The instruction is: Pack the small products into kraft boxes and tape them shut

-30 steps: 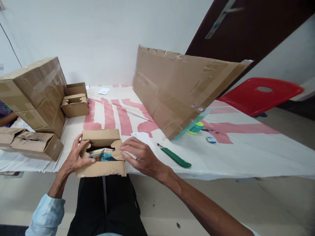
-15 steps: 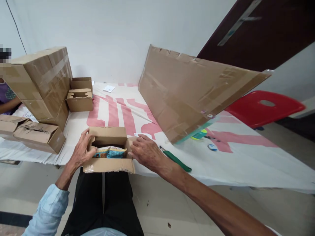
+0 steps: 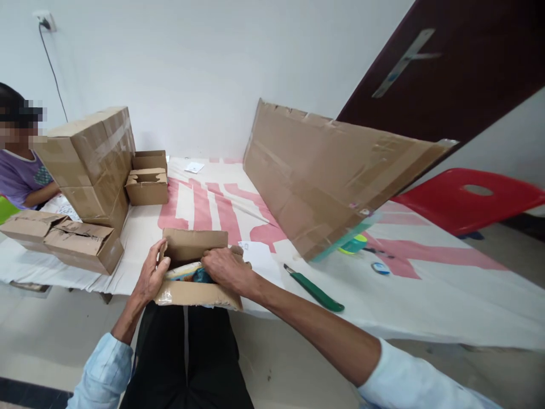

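A small open cardboard box (image 3: 196,294) sits at the table's front edge, its flaps raised. Inside it lies a blue and yellow printed packet (image 3: 187,271), partly covered by my right hand. My left hand (image 3: 152,270) is closed on the box's left side, thumb toward the inside. Reaching in from the right, my right hand (image 3: 227,270) has its fingers curled down over the packet's right end; the fingertips are partly hidden. A green utility knife (image 3: 315,289) lies on the table to the right of the box, beside a white sheet of paper (image 3: 264,260).
Closed boxes (image 3: 83,244) and a tall carton stack (image 3: 96,153) stand left, with open boxes (image 3: 147,187) behind. A large cardboard panel (image 3: 323,176) leans at the right, near a tape roll (image 3: 380,268) and red chair (image 3: 468,199). Another person (image 3: 21,170) sits far left.
My right hand has moved from the box's right flap into the box, onto the packet. My left hand still holds the left side. The view has shifted slightly.
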Motion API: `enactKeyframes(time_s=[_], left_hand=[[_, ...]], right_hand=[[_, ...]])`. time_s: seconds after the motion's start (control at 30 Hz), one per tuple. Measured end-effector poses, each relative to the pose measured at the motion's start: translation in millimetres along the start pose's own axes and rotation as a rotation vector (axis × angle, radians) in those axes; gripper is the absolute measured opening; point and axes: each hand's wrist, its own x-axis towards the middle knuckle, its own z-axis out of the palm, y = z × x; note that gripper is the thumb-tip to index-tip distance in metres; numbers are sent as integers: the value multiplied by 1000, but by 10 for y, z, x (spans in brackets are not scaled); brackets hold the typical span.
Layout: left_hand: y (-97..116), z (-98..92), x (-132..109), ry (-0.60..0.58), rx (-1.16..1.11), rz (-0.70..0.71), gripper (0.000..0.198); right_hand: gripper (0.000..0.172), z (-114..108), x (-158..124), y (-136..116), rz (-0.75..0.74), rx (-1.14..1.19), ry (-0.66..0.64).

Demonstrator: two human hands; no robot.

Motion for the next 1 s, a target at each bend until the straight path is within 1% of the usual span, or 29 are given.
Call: enactKeyframes(time_s=[0.07, 0.13, 0.27, 0.37, 0.47, 0.53, 0.6, 0.63, 0.67, 0.7, 0.77, 0.83, 0.87, 0.93, 1.0], left_hand=[[-26, 31, 8, 22, 60, 29, 59], [-47, 52, 17, 28, 110, 52, 59], [-21, 34, 68, 14, 148, 17, 59], [146, -29, 162, 25, 151, 27, 58], [470, -65, 297, 0, 89, 127, 63], [711, -40, 389, -90, 8, 158, 69], [905, 17, 468, -211, -125, 126, 65], [975, 50, 500, -255, -199, 92, 60], [1030, 80, 527, -269, -268, 58, 56], [1073, 103, 550, -254, -321, 30, 53], [1146, 122, 589, -159, -381, 4, 52], [1225, 107, 628, -58, -414, 24, 52], [1264, 90, 651, -28, -422, 41, 52], [1316, 46, 707, -21, -435, 69, 53], [1294, 3, 778, -84, -449, 60, 55]], right_hand=[[24, -63, -88, 40, -16, 17, 70], [21, -156, -211, 138, -29, 85, 183], [17, -393, -480, 473, -74, 407, 476], [20, -547, -638, 707, -78, 668, 613], [29, -642, -709, 827, -36, 918, 649], [33, -666, -707, 850, -9, 1072, 651], [37, -657, -679, 849, 23, 1207, 675], [39, -643, -662, 843, 41, 1275, 704], [42, -622, -645, 836, 56, 1347, 743], [46, -598, -628, 826, 61, 1426, 781], [58, -545, -598, 799, 28, 1586, 821], [67, -494, -560, 765, -52, 1702, 787], [67, -470, -534, 749, -91, 1732, 763], [64, -419, -456, 730, -131, 1757, 757], [60, -351, -338, 736, -110, 1781, 783]])
